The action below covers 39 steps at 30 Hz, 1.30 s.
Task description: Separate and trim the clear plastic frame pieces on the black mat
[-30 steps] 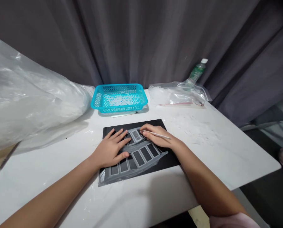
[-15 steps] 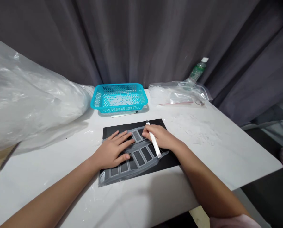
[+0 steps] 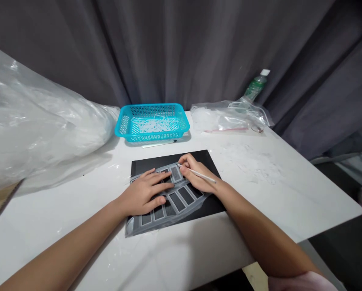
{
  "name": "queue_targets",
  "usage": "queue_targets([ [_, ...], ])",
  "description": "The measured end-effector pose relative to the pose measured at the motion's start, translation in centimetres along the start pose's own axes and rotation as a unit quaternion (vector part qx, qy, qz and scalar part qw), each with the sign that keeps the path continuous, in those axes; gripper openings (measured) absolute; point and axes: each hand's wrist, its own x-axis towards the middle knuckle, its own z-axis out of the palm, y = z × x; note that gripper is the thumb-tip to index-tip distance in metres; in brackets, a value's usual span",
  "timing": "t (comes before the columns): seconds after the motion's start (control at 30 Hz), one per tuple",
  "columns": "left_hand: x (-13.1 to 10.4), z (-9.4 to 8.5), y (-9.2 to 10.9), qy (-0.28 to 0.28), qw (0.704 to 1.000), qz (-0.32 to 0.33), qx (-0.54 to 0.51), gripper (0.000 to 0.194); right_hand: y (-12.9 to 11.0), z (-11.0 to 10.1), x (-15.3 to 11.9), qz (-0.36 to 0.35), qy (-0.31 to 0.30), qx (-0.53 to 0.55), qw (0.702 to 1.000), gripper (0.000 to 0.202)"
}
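My left hand (image 3: pixel 147 192) lies flat with fingers spread, pressing on a translucent plastic sheet (image 3: pixel 168 220) that has rows of pale-edged rectangles. Beneath the sheet is a black board (image 3: pixel 149 163). My right hand (image 3: pixel 197 173) pinches a slim white pen-like tool (image 3: pixel 203 176) between thumb and fingers. Its front end is close to the upper corner of one rectangle, just right of my left fingertips; whether it touches the sheet I cannot tell. The tool's back end slants toward my right wrist.
Behind the board stands a turquoise basket (image 3: pixel 120 126) with clear scraps inside, and a thin white stick (image 3: pixel 158 144) before it. A large plastic bag (image 3: pixel 47 133) bulges at left. Right of the basket lie a clear zip bag (image 3: pixel 223 120), a green bottle (image 3: pixel 256 85) and scattered shavings (image 3: pixel 256 161).
My right hand has turned the white tool: its dark end pointed away from me and now its front end is down by the sheet. My left hand stays nearly still.
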Motion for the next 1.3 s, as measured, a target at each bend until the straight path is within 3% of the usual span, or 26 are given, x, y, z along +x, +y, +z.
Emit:
queue_targets([
  [0.3, 0.0, 0.6, 0.0, 0.001, 0.999, 0.002, 0.047, 0.048, 0.0, -0.5, 0.1, 0.026, -0.086, -0.007, 0.996, 0.026],
  [0.5, 0.2, 0.4, 0.3, -0.010, 0.999, -0.006, 0.044, 0.049, 0.6, -0.4, 0.5, 0.016, -0.073, 0.038, 0.996, 0.021],
  [0.6, 0.2, 0.3, 0.4, -0.018, 0.999, -0.025, 0.024, 0.045, 1.1, -0.5, 0.8, 0.032, -0.101, 0.058, 0.993, 0.020],
  [1.1, 0.3, 0.3, 0.3, -0.038, 0.998, -0.055, -0.010, 0.042, 0.8, -1.1, 0.8, 0.018, -0.134, 0.007, 0.991, 0.017],
  [1.2, 0.4, 0.2, 0.4, -0.048, 0.997, -0.059, -0.006, 0.041, 0.3, -0.9, 0.5, -0.012, -0.132, -0.032, 0.991, 0.016],
  [1.3, 0.5, 0.0, 0.4, -0.050, 0.997, -0.063, -0.009, 0.041, -0.6, -0.2, -0.2, -0.102, -0.123, -0.142, 0.977, 0.019],
])
